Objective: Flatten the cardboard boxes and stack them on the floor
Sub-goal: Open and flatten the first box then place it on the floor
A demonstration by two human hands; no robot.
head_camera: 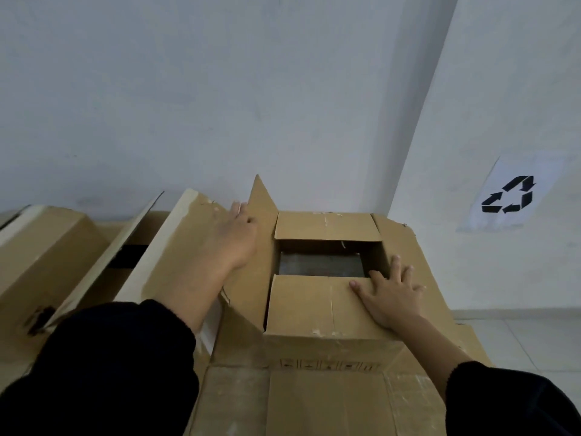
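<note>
A brown cardboard box (317, 306) stands in front of me with its flaps spread and a rectangular opening in the middle through which the grey floor shows. My left hand (237, 234) rests on the box's raised left flap (261, 215), fingers against its far edge. My right hand (388, 294) lies flat with fingers spread on the near flap, beside the opening's right corner. Flattened cardboard (323, 401) lies below the box, toward me.
Two more cardboard boxes (50, 247) stand to the left against the white wall; one (176, 240) touches the box under my hands. A sheet with a recycling sign (509, 195) hangs on the right wall. Tiled floor (515, 338) shows at right.
</note>
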